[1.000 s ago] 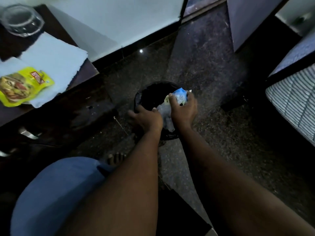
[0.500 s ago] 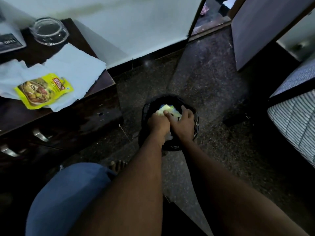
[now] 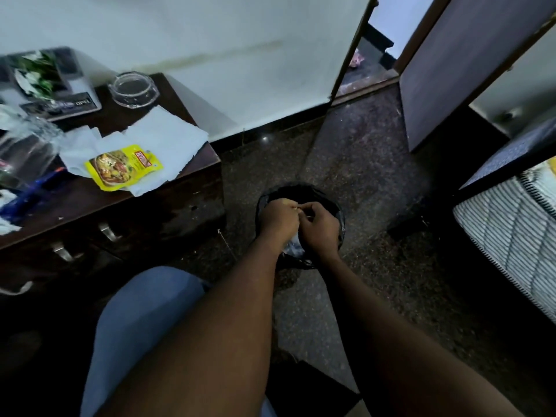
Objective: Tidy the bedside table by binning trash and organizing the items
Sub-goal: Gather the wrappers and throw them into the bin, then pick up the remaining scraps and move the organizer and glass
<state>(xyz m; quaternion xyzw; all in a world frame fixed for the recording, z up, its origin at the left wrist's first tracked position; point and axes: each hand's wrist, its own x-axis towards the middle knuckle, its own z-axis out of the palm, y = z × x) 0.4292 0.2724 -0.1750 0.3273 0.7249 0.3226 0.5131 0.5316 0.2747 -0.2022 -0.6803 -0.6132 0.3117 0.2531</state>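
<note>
A black bin [image 3: 301, 188] stands on the dark floor beside the bedside table [image 3: 90, 203]. My left hand [image 3: 278, 220] and my right hand [image 3: 319, 229] are both down inside it, fingers curled over crumpled wrappers [image 3: 293, 248], of which only a pale scrap shows between my wrists. On the table lie a yellow food packet [image 3: 125, 167] on white tissue paper [image 3: 168, 136], a glass ashtray [image 3: 133, 90], a clear glass jug [image 3: 24, 149], a blue pen [image 3: 33, 188] and a printed card [image 3: 60, 105].
A striped mattress [image 3: 511, 236] on a dark bed frame fills the right side. An open door [image 3: 466, 70] stands at the back right. The table's drawers with metal handles [image 3: 105, 231] face me. My knee in blue cloth [image 3: 144, 311] is low in front.
Both hands have pushed the blue and white wrappers from the rim down into the bin. The wrappers are now almost hidden. My head has lifted, showing more of the table.
</note>
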